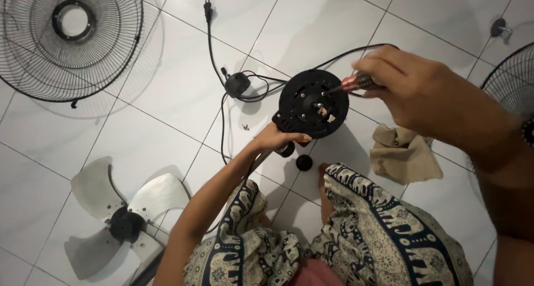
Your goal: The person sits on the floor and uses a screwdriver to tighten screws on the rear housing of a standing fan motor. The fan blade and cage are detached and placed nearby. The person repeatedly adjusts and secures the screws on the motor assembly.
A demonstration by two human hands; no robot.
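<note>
A round black fan motor housing stands upright on the white tiled floor, its face with screw holes turned toward me. My left hand grips its lower edge from below. My right hand is closed around a screwdriver with a red handle, whose tip rests on the face of the housing near its right side. A black power cord runs from the housing to a plug at the top.
A wire fan grille lies at top left, another grille at the right edge. A grey fan blade lies at bottom left. A beige cloth, a small black knob and a loose screw lie nearby. My patterned trousers fill the bottom.
</note>
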